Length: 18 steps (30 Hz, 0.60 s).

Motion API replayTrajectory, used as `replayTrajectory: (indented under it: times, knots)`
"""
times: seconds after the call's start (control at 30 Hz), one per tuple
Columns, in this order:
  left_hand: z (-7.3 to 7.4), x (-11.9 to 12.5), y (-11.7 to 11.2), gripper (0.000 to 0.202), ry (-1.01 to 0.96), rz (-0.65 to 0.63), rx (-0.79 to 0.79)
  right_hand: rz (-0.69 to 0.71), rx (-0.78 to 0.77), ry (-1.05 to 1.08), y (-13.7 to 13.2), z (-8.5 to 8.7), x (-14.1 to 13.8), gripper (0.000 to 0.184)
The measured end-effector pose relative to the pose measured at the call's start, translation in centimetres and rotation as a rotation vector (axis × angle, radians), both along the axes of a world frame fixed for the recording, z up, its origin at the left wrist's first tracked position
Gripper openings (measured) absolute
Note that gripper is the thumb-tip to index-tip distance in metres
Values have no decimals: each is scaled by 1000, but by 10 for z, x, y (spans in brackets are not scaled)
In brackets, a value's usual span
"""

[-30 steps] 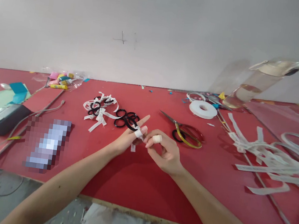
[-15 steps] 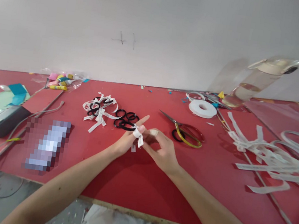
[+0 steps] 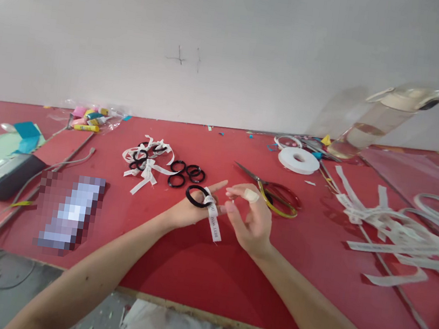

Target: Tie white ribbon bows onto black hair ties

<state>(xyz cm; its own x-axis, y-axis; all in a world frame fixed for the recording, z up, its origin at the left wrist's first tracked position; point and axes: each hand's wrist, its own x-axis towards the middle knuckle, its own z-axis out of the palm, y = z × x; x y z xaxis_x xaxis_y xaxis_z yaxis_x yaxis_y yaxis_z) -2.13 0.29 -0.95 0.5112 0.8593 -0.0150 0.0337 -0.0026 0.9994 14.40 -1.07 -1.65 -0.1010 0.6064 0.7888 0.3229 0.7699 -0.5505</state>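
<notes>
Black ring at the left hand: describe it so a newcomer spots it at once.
On the red table, find the left hand near the middle. The black ring is at that hand, with a white printed ribbon hanging from it toward the person. The loose black rings just beyond have no ribbon.

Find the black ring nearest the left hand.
The black ring whose printed ribbon hangs at the left hand; the other visible black rings lie on the table.
</notes>
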Motion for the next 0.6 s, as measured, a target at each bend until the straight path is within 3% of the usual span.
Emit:
replayTrajectory:
  times: [0.13,0.27,0.4,0.6]
  knots:
    - [-7,-4,4,28,122,-76,162,120,160,-218,0,1,-5,54]
    - [-10,-10,6,12,254,-102,290,159,173,-297,1,0,-7,46]
    - [-8,-11,6,16,304,-172,221,223,132,-263,3,0,-1,31]
    - [3,-13,6,41,127,-201,60,179,91,-82,5,-1,4,22]
